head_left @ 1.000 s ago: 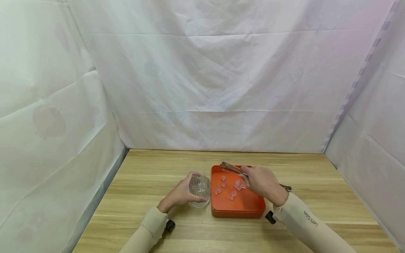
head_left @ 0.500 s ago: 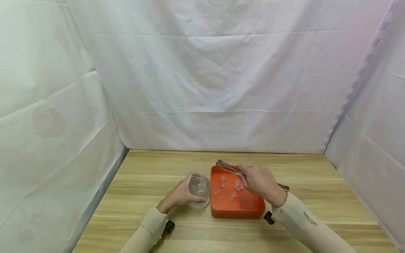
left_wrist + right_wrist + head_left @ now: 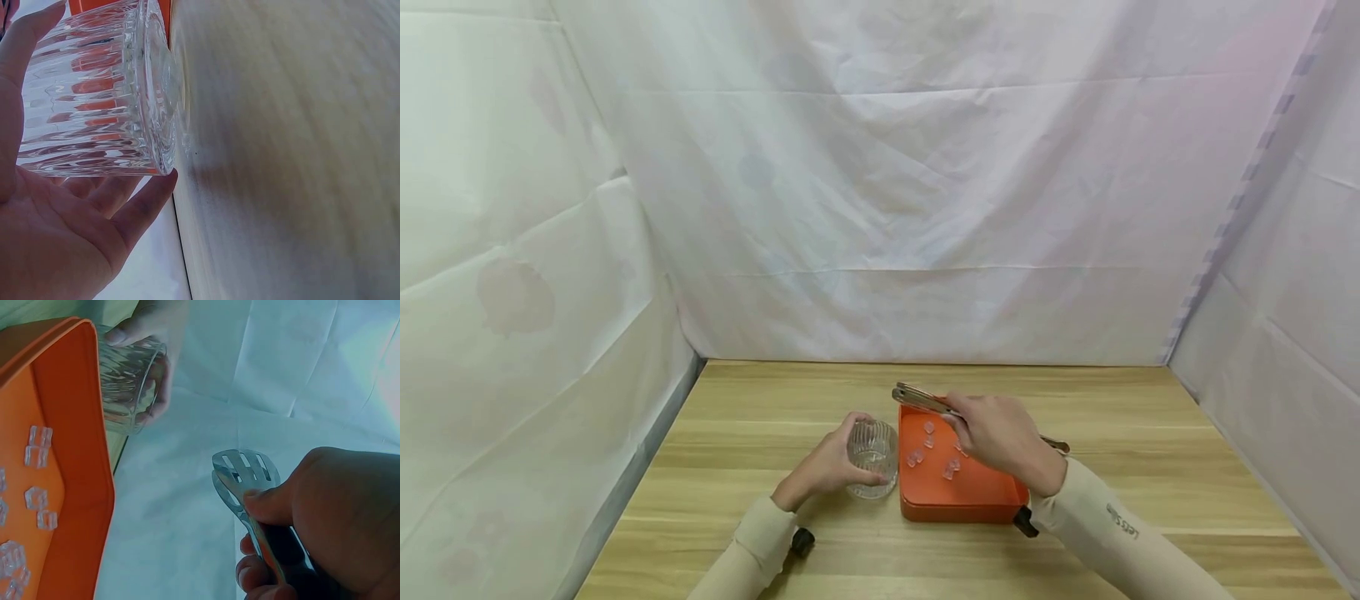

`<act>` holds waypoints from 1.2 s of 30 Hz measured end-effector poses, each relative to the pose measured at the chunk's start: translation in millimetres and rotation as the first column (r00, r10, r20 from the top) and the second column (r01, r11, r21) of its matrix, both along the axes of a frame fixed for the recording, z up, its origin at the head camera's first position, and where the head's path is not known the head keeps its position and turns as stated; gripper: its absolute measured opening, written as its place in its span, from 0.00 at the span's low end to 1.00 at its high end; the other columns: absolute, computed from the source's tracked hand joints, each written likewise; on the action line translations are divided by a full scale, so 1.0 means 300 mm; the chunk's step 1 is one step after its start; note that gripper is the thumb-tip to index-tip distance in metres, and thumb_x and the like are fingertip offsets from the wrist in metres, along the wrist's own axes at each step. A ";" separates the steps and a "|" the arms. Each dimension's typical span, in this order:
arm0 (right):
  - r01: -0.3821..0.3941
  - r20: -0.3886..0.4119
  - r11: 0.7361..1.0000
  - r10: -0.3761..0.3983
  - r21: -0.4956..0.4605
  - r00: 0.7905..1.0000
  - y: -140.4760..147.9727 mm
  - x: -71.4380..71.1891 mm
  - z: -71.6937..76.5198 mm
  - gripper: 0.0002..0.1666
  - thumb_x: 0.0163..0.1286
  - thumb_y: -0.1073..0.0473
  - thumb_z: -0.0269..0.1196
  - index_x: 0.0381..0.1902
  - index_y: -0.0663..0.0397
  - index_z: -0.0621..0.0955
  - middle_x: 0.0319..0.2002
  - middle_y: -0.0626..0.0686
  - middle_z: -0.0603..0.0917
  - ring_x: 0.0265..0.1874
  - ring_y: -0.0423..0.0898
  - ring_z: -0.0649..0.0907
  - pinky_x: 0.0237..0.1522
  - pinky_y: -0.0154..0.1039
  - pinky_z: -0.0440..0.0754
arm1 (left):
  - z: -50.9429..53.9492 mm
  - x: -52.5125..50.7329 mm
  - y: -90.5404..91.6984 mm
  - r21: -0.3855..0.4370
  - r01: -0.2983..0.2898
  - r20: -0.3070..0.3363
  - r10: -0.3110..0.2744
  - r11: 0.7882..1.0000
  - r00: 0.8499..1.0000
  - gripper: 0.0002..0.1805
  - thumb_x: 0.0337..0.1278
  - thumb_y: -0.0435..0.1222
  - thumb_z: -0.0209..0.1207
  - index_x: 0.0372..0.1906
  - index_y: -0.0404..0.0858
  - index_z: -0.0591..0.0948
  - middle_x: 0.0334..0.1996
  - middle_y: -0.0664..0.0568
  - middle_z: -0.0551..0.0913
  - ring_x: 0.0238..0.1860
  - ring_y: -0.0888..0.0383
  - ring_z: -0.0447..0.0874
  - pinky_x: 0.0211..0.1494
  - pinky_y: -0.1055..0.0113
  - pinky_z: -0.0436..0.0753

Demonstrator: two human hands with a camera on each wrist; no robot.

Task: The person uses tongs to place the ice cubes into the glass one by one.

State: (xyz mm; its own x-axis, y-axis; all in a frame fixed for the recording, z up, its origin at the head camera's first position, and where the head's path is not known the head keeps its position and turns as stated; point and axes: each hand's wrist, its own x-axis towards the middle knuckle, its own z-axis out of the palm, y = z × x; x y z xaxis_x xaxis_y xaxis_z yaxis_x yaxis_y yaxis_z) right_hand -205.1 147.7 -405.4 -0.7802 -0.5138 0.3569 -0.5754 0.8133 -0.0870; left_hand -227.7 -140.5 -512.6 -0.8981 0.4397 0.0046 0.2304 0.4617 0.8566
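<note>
My left hand (image 3: 823,462) curls its thumb and fingers round a clear ribbed glass (image 3: 872,458), which stands upright on the table. In the left wrist view the glass (image 3: 94,94) has its base at the wood. Metal tongs (image 3: 921,400) with slotted ends are gripped by my right hand (image 3: 1000,437), above the far part of an orange tray (image 3: 970,511). The tips of the tongs (image 3: 247,469) lie close together in the right wrist view; I cannot tell whether anything is between them. Several clear cubes (image 3: 951,469) lie in the tray, some hidden beneath my right hand.
The tray's left wall stands close beside the glass on the wooden table (image 3: 790,392). White cloth (image 3: 880,208) hangs behind the table and along both sides. A black wrist mount (image 3: 802,542) sticks out at my left sleeve.
My right hand has moved left with the tongs, whose tips now reach past the tray's far left corner towards the glass. My left hand stays on the glass.
</note>
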 end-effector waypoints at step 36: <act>-0.116 0.033 0.993 0.117 -0.026 0.993 -0.083 0.026 0.002 0.08 0.70 0.53 0.64 0.33 0.45 0.76 0.13 0.37 0.70 0.09 0.32 0.62 0.12 0.28 0.60 | 0.002 -0.004 0.003 -0.032 0.000 -0.018 0.000 0.999 1.000 0.53 0.33 0.52 0.80 0.67 0.50 0.63 0.55 0.49 0.78 0.55 0.52 0.76 0.58 0.48 0.77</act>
State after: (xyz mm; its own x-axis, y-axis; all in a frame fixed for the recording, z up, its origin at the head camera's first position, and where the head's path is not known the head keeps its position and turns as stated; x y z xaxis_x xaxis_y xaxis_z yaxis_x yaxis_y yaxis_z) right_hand -197.5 122.9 -404.8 -0.7276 -0.5935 0.3439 -0.6623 0.7384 -0.1269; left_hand -228.8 -139.7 -512.0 -0.8981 0.4398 0.0066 0.2455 0.4887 0.8372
